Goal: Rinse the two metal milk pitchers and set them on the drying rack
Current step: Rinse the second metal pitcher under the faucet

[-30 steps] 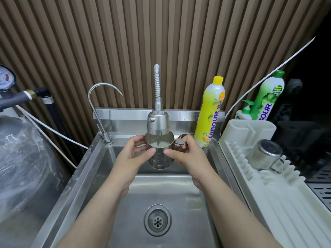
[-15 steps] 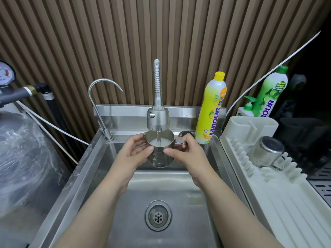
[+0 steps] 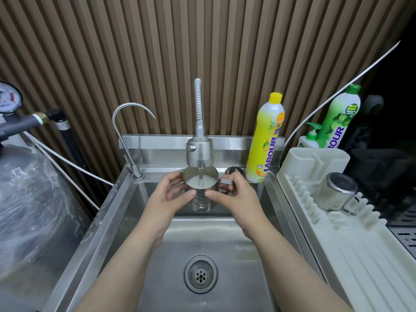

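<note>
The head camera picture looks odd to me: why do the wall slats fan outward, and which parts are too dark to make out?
Head view: the wide-angle lens bends the wall slats outward toward the edges; the right side beyond the drying rack sinks into near-black; glare streaks the sink; the pitcher under the tap stays sharp.

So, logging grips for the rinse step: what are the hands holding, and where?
Both hold the milk pitcher under the faucet: left hand on its body, right hand at the handle side.

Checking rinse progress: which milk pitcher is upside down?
The pitcher on the drying rack, base up; the other pitcher sits upright under the tap, held by both hands.
</note>
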Demonstrator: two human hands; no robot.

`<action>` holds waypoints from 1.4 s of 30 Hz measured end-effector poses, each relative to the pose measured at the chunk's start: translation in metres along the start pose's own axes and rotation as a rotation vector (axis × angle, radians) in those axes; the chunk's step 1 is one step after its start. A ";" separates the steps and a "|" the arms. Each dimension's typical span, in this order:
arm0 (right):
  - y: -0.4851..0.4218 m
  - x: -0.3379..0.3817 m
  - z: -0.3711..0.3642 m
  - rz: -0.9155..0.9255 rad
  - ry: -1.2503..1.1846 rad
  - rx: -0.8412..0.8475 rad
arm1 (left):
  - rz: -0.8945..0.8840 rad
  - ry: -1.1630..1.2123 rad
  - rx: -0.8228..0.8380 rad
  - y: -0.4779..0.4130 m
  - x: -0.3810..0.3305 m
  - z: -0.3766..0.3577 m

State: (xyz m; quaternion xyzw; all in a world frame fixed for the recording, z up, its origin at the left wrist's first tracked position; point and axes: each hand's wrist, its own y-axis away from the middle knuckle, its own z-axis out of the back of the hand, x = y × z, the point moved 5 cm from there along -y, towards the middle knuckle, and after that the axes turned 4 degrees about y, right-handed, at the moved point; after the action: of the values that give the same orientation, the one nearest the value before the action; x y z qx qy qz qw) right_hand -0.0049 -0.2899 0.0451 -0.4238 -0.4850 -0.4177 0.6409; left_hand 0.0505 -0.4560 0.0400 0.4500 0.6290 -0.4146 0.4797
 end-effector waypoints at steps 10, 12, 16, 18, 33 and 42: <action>0.003 -0.002 0.001 -0.004 0.016 0.001 | -0.003 -0.019 0.010 0.004 -0.001 -0.002; 0.006 -0.002 0.001 -0.002 0.016 -0.005 | 0.001 -0.016 0.007 0.005 -0.001 -0.002; 0.007 -0.001 0.001 -0.001 0.017 -0.010 | 0.002 -0.003 0.008 0.006 -0.002 -0.002; 0.007 -0.001 0.001 -0.004 0.025 -0.015 | -0.004 -0.001 0.006 0.008 -0.003 -0.002; 0.004 0.002 0.000 -0.002 0.035 -0.026 | -0.004 0.007 -0.008 0.006 -0.003 0.000; 0.004 -0.004 -0.002 -0.023 -0.005 -0.016 | 0.000 -0.015 -0.005 0.005 -0.002 0.001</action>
State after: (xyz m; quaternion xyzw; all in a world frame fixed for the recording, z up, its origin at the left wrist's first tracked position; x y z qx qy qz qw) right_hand -0.0015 -0.2902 0.0408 -0.4241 -0.4882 -0.4280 0.6314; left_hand 0.0555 -0.4563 0.0417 0.4456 0.6263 -0.4163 0.4857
